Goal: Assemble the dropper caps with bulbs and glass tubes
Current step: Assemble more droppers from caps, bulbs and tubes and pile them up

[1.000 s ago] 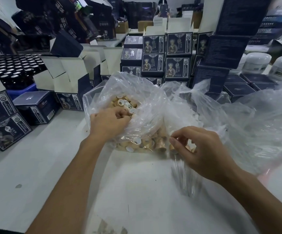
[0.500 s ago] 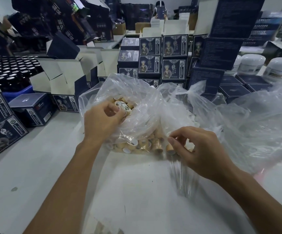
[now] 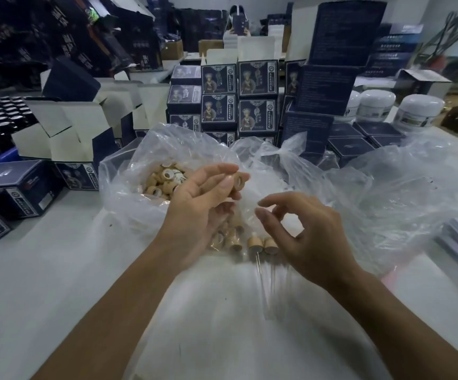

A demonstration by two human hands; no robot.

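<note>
Cap lifted from the bag, ready for its bulb and tube.

A clear bag of loose caps is seen beyond the left hand, which pinches one cap at its fingertips. The right hand is held loosely curled and empty beside it. Assembled droppers lie below, between both hands. With so light a pinch, the cap could be dropped; a misaligned glass tube could crack.
</note>
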